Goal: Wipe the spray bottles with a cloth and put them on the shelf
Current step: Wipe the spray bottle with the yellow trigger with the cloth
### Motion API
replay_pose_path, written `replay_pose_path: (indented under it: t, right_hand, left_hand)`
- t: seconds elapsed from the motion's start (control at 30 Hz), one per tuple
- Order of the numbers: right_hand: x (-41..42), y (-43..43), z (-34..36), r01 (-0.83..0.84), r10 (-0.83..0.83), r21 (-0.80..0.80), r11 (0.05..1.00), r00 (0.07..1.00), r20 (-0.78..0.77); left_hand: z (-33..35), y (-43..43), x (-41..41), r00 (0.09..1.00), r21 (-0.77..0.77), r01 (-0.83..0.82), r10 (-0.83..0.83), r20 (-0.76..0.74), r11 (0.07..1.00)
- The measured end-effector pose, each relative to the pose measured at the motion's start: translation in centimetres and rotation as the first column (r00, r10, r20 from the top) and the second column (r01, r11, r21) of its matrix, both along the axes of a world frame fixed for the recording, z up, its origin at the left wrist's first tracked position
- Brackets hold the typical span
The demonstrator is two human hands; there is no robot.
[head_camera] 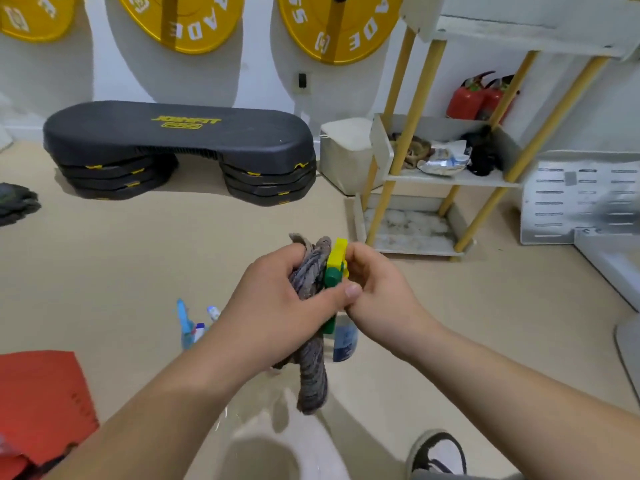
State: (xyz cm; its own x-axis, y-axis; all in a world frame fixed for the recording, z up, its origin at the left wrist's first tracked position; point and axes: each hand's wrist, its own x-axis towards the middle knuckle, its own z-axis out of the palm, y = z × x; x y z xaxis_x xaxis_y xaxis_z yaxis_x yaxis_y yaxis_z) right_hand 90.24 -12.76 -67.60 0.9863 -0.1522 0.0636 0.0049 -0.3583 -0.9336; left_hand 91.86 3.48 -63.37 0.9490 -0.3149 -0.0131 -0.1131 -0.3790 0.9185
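Spray bottle: your right hand grips its trigger head while your left hand clamps the cloth against it, so hard rubbing risks a drop.

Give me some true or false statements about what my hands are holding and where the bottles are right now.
1. The left hand grips a grey cloth. True.
2. The right hand holds a spray bottle with a red head. False: its head is yellow and green.
3. Other spray bottles are on the floor left of the hands. True.
4. A spray bottle stands on the shelf. False: none shows there; its middle level holds crumpled bags.
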Motion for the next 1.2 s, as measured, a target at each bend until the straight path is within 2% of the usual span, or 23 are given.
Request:
replay_pose_path:
  t: [0.07,0.17,0.23,0.27,0.37,0.43,0.5,0.6,0.67,0.73,0.8,0.83,0.93,1.0,1.03,1.1,1.17,1.2]
  right_hand:
    - [1.1,-0.3,-0.2,-0.038,0.039,-0.033,0.999,0.999,0.014]
    - [2.2,-1.1,-0.2,-0.085,0.088,-0.113,0.990,0.996,0.019]
    - [2.7,-1.4,-0.2,-0.103,0.108,-0.191,0.976,0.994,0.016]
    - [2.8,-1.4,-0.3,-0.113,0.118,-0.218,0.969,0.993,0.008]
    - [3.1,-1.7,-0.4,-0.113,0.127,-0.292,0.950,0.991,0.030]
    - [3.3,-1.7,-0.5,-0.108,0.129,-0.308,0.945,0.990,0.048]
    - [3.5,-1.4,-0.5,-0.119,0.139,-0.310,0.943,0.989,0.046]
    - [3.7,-0.9,-0.9,-0.113,0.125,-0.262,0.958,0.992,0.029]
    - [3.9,-0.9,-1.3,-0.089,0.090,-0.197,0.976,0.996,-0.004]
    - [4.0,-1.0,-1.5,-0.099,0.092,-0.193,0.976,0.995,-0.043]
    - [3.7,-1.1,-1.7,-0.135,0.118,-0.242,0.961,0.990,-0.083]
    - [3.4,-1.2,-1.7,-0.151,0.126,-0.299,0.942,0.987,-0.103]
    - [2.8,-1.5,-1.6,-0.183,0.140,-0.445,0.877,0.982,-0.127]
    - [2.8,-1.9,-1.5,-0.188,0.136,-0.403,0.896,0.979,-0.155]
    - [2.9,-2.2,-1.5,-0.177,0.121,-0.368,0.913,0.978,-0.172]
    - [3.4,-3.1,-1.6,-0.148,0.083,-0.331,0.932,0.976,-0.203]
    - [3.9,-3.7,-1.5,-0.132,0.064,-0.331,0.934,0.976,-0.208]
    - [3.9,-3.8,-1.5,-0.132,0.064,-0.349,0.928,0.978,-0.201]
  left_hand:
    - [0.3,1.8,1.5,0.967,-0.119,0.138,-0.159,-0.197,0.983]
    - [0.7,4.0,3.2,0.896,-0.205,0.258,-0.313,-0.314,0.944]
    - [0.8,4.0,3.8,0.888,-0.274,0.193,-0.286,-0.360,0.942]
    - [0.6,3.7,4.2,0.903,-0.285,0.112,-0.217,-0.370,0.952]
    - [-0.9,2.8,5.2,0.978,-0.203,-0.074,0.031,-0.206,0.976]
    - [-1.4,2.3,5.0,0.993,-0.144,-0.109,0.101,-0.060,0.984]
    - [-1.1,1.8,4.3,0.997,-0.145,-0.071,0.072,-0.001,0.987]
    - [-0.9,0.7,2.8,0.994,-0.168,0.101,-0.105,-0.019,0.981]
    - [-1.7,0.4,2.6,0.972,-0.026,0.201,-0.196,0.132,0.979]
    - [-2.0,0.3,2.9,0.942,0.135,0.199,-0.228,0.247,0.971]
    - [-2.1,-0.1,3.3,0.934,0.205,0.214,-0.261,0.243,0.955]
    - [-2.3,-0.2,3.6,0.947,0.207,0.220,-0.260,0.187,0.953]
    - [-2.4,-1.0,4.6,0.972,0.052,0.203,-0.194,-0.132,0.978]
    - [-2.4,-1.5,4.8,0.956,-0.018,0.192,-0.191,-0.220,0.981]
    - [-2.4,-1.8,4.6,0.963,-0.012,0.193,-0.192,-0.190,0.981]
    - [-2.4,-2.1,3.6,0.980,0.057,0.200,-0.199,-0.016,0.978]
    - [-2.6,-2.3,2.7,0.967,0.115,0.197,-0.212,0.139,0.974]
    - [-2.8,-2.3,2.6,0.963,0.127,0.193,-0.212,0.166,0.973]
